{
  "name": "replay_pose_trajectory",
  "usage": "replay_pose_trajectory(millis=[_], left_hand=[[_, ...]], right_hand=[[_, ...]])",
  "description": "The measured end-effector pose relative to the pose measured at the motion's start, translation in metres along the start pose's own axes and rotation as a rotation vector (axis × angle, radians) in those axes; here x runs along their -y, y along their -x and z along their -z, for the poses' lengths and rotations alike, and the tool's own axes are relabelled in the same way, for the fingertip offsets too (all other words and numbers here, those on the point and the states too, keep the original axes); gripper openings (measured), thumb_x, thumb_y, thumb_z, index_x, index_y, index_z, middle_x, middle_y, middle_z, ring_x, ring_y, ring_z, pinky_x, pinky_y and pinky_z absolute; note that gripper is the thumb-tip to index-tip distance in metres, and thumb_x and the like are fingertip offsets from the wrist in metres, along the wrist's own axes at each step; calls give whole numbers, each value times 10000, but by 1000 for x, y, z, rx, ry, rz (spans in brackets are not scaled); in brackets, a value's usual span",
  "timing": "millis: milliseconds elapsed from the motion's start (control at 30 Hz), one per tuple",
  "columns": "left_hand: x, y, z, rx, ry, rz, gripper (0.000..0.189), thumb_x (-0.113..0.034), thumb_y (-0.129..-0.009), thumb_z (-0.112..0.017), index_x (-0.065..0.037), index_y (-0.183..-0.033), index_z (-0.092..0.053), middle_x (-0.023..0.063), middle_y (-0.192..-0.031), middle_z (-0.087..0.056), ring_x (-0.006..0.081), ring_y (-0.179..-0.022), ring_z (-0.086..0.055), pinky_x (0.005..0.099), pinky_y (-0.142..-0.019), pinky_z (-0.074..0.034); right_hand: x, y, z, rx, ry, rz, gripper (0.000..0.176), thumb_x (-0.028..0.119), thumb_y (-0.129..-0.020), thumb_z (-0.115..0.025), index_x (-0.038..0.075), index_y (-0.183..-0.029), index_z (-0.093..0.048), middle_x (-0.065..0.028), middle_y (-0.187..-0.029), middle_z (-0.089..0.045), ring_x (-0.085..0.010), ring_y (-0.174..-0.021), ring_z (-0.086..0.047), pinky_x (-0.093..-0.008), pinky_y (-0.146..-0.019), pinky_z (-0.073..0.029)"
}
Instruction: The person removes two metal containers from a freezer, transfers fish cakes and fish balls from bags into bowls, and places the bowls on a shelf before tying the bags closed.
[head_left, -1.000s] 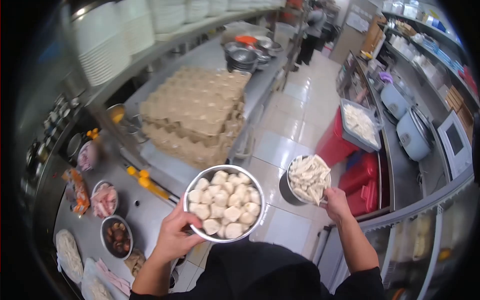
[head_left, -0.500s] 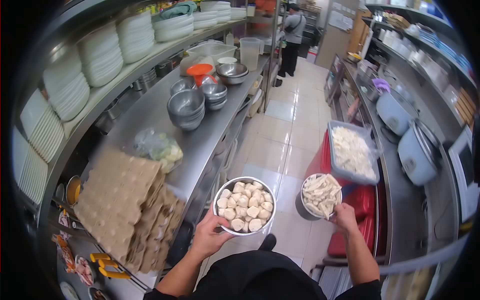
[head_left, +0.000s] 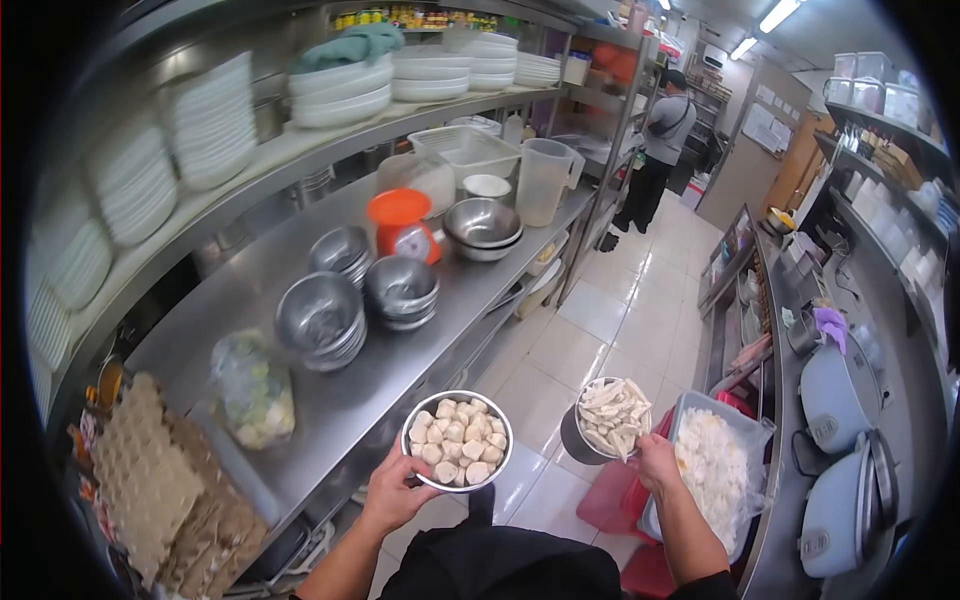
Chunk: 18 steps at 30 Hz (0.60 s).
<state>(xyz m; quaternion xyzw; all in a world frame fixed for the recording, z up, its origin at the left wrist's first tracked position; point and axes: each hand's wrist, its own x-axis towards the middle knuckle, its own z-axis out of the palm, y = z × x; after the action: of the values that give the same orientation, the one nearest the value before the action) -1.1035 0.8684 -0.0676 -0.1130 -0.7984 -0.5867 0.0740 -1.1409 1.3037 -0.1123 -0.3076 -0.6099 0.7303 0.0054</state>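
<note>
My left hand (head_left: 397,489) grips the edge of a round steel bowl (head_left: 507,447), thumb at its rim. Pale, rounded chunks (head_left: 457,440) fill that bowl. In my right hand (head_left: 658,464) is a deeper round container (head_left: 576,438), grasped at its right rim and tilted slightly. Pale, finger-length strips (head_left: 612,408) are heaped to its top. Both vessels hang over the tiled floor in front of me. Beneath my right forearm is a plastic tub (head_left: 652,520) of white, crumbly-looking food, partly covered by the arm.
Along the left steel counter (head_left: 400,365) sit stacked steel bowls (head_left: 322,318), an orange scale (head_left: 400,207), a bag of cut greens (head_left: 252,390) and cardboard egg trays (head_left: 150,460). Rice cookers (head_left: 835,510) line the right counter. A person (head_left: 668,140) stands down the aisle (head_left: 595,305).
The view has tilted up and advanced along the aisle, so the left counter's bowls and scale look nearer. The tub now lies beside my right forearm. Both hands keep their holds.
</note>
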Motion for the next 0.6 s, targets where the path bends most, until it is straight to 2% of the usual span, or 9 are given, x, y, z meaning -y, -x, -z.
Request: replay_pose_trajectory(millis=[67,167,367,500,600], left_hand=[[8,-53,-22,16,-51,-50,292,-43,-676,-867,-29,-824,-615,212,-1430,-447,288,-1184,-596,347,-794,-626],[18,-131,-57,65,-53,-65,285,-34,-680,-860,-37,-834,-620,224,-1449,-431,294,-1188,-596,349,-802,-624],[40,-294,-132,160,0,-36,293,-43,-685,-857,-38,-848,-614,246,-1486,-387,291,-1193,-596,342,-797,-621],[55,-380,-196,126,-9,-133,299,-49,-688,-858,-37,-863,-616,242,-1478,-398,280,-1184,-600,342,-798,-619],[69,-432,-243,106,-28,-166,302,-36,-687,-857,-33,-870,-616,229,-1464,-415,278,-1171,-606,337,-798,-620]], right_hand=[[24,-53,-3,-5,37,-18,145,60,-896,-508,-41,-969,-581,-135,-904,-652,-253,-804,-670,-435,-726,-598],[59,-114,-2,1,-35,-37,167,57,-897,-507,-54,-1001,-575,-152,-959,-648,-263,-863,-670,-467,-780,-599],[139,-242,-1,-70,-26,-1,175,85,-914,-527,-67,-987,-576,-159,-988,-628,-264,-878,-657,-445,-756,-611],[197,-343,-5,-27,-16,16,155,81,-902,-544,-59,-960,-575,-150,-969,-623,-261,-884,-651,-447,-787,-605],[238,-439,-12,28,85,13,167,75,-918,-528,-56,-1020,-546,-145,-990,-636,-255,-892,-666,-452,-799,-598]])
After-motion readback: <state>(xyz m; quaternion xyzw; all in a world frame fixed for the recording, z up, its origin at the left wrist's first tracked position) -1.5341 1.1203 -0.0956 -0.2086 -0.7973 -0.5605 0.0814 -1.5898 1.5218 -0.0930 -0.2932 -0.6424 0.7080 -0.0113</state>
